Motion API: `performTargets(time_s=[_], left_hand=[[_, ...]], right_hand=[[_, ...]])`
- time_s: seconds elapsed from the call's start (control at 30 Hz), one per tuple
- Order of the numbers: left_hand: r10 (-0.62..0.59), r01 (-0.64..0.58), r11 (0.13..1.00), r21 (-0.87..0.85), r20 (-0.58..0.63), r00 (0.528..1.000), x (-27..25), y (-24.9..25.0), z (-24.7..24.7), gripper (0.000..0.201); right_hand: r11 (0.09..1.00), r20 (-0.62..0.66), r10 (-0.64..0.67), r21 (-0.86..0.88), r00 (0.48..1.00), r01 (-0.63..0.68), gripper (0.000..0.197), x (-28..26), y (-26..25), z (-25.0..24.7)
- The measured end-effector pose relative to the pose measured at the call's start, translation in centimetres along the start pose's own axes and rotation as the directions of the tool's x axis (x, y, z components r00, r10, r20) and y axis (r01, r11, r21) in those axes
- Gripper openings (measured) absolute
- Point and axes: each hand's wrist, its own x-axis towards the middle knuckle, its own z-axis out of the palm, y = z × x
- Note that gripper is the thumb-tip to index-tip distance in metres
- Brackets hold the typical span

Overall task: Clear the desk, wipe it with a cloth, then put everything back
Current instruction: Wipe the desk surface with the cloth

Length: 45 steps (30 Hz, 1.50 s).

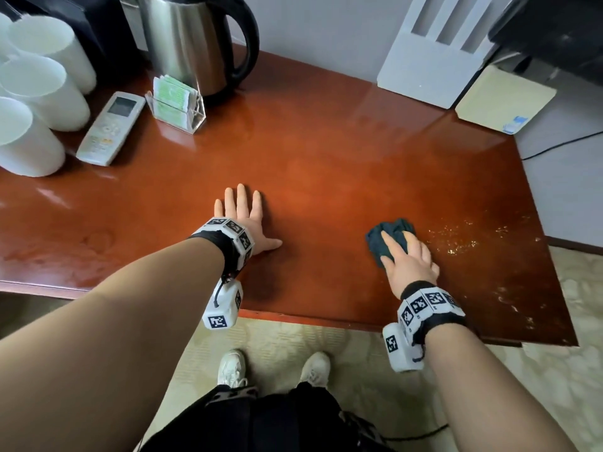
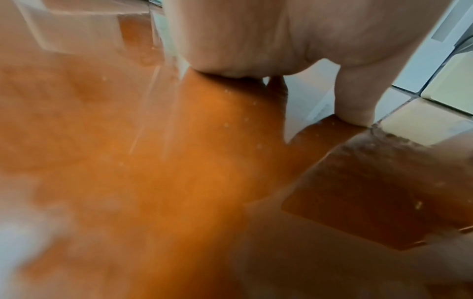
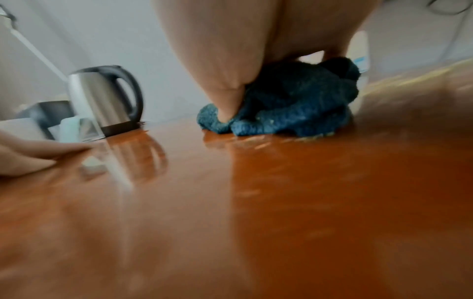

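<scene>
The glossy red-brown desk (image 1: pixel 326 164) fills the head view. My left hand (image 1: pixel 241 216) lies flat on it near the front middle, fingers straight and spread, holding nothing; the left wrist view shows its palm (image 2: pixel 256 36) pressed down. My right hand (image 1: pixel 408 259) rests on a bunched dark blue-green cloth (image 1: pixel 388 233) toward the front right, fingers curled over it and the thumb dug into its left side. The right wrist view shows the cloth (image 3: pixel 294 101) squashed under the palm. Pale crumbs (image 1: pixel 456 239) are scattered just right of the cloth.
At the back left stand a steel kettle (image 1: pixel 195 44), three white cups (image 1: pixel 39 93), a white remote (image 1: pixel 111 128) and a clear holder of green sachets (image 1: pixel 176 102). A white slotted stand (image 1: pixel 430 53) and a yellowish pad (image 1: pixel 502 99) sit at the back right.
</scene>
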Motion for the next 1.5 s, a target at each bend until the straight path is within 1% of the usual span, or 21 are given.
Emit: performTargets(time_s=[0.07,0.17,0.2,0.27,0.33,0.37,0.4,0.47,0.5,0.6,0.67,0.7,0.77,0.87,0.93,1.07,1.13,1.23,1.33,1.43,1.5], left_hand=[[-0.009,0.009,1.0,0.009,0.005,1.0,0.1,0.1,-0.1,0.109],[-0.027,0.027,1.0,-0.003,-0.007,1.0,0.0,0.1,-0.1,0.108],[-0.034,0.034,0.999,-0.018,-0.02,0.999,-0.2,0.2,-0.1,0.107],[-0.06,0.057,0.996,-0.065,-0.051,0.997,-0.8,0.6,0.1,0.102],[-0.095,0.086,0.991,-0.106,-0.088,0.992,-1.6,1.7,0.8,0.091],[-0.11,0.098,0.988,-0.12,-0.102,0.989,-2.2,2.4,1.3,0.085],[-0.121,0.107,0.986,-0.128,-0.108,0.987,-2.8,3.2,1.9,0.082],[-0.129,0.114,0.985,-0.13,-0.112,0.985,-4.0,4.9,3.1,0.081],[-0.127,0.113,0.985,-0.127,-0.109,0.986,-4.5,5.8,3.6,0.081],[-0.155,0.144,0.98,-0.133,-0.072,0.985,-5.2,8.3,4.6,0.081],[-0.187,0.177,0.973,-0.15,-0.056,0.981,-5.5,9.4,5.1,0.08],[-0.194,0.184,0.971,-0.152,-0.058,0.979,-5.6,9.9,5.4,0.078],[-0.186,0.174,0.973,-0.15,-0.072,0.98,-5.9,10.2,5.8,0.076],[-0.179,0.162,0.976,-0.147,-0.104,0.978,-6.1,10.2,6.1,0.075],[-0.194,0.179,0.974,-0.14,-0.097,0.976,-6.1,10.4,6.2,0.076],[-0.211,0.202,0.972,-0.121,-0.069,0.975,-6.1,10.7,6.2,0.075],[-0.202,0.195,0.974,-0.119,-0.057,0.978,-6.2,10.6,6.1,0.075],[-0.194,0.185,0.974,-0.13,-0.056,0.979,-6.4,10.6,6.1,0.076],[-0.184,0.17,0.974,-0.149,-0.085,0.979,-6.4,10.4,6.2,0.081],[-0.146,0.125,0.975,-0.185,-0.105,0.984,-6.4,9.7,6.2,0.091],[-0.096,0.076,0.979,-0.188,-0.099,0.99,-6.7,8.5,6.0,0.097]], right_hand=[[0.997,-0.008,0.057,0.048,0.998,-0.056,0.044,0.4,1.1,-0.8],[0.963,-0.05,-0.011,0.27,0.999,0.024,0.039,1.0,0.9,-2.0],[0.916,-0.087,-0.041,0.394,0.995,0.072,0.038,1.0,0.7,-2.4],[0.763,-0.179,-0.09,0.62,0.98,0.184,0.036,0.3,0.3,-3.3],[0.631,-0.239,-0.158,0.722,0.958,0.284,0.037,-0.9,0.4,-3.7],[0.632,-0.225,-0.219,0.709,0.95,0.313,0.037,-1.4,0.7,-3.6],[0.701,-0.166,-0.282,0.637,0.945,0.321,0.036,-1.8,1.3,-3.3],[0.884,-0.025,-0.333,0.341,0.943,0.321,0.036,-2.4,2.6,-2.6],[0.913,-0.009,-0.334,0.243,0.942,0.326,0.041,-2.6,3.2,-2.4],[0.857,0.029,-0.443,0.305,0.896,0.414,0.055,-3.1,2.2,-1.3],[0.856,0.142,-0.514,0.147,0.846,0.495,0.058,-3.5,0.4,0.3],[0.854,0.153,-0.519,0.063,0.841,0.516,0.056,-3.8,-0.3,1.2],[0.854,0.084,-0.519,0.008,0.851,0.52,0.047,-3.9,-0.8,2.3],[0.836,0.006,-0.548,0.033,0.837,0.547,0.036,-3.4,1.4,2.8],[0.864,-0.012,-0.499,0.063,0.866,0.499,0.033,-2.7,4.6,2.7],[0.958,-0.089,-0.246,0.13,0.965,0.256,0.031,-1.2,11.3,1.9],[0.969,-0.094,-0.179,0.157,0.979,0.192,0.029,-0.8,12.6,1.5],[0.955,-0.124,-0.149,0.238,0.981,0.175,0.026,-0.5,12.7,1.5],[0.843,-0.177,-0.055,0.519,0.983,0.141,0.028,-0.8,12.0,0.9],[0.661,-0.237,0.029,0.733,0.971,0.159,0.032,-1.3,11.0,-0.5],[0.482,-0.247,0.014,0.851,0.969,0.209,0.031,-1.8,9.2,-1.5]])
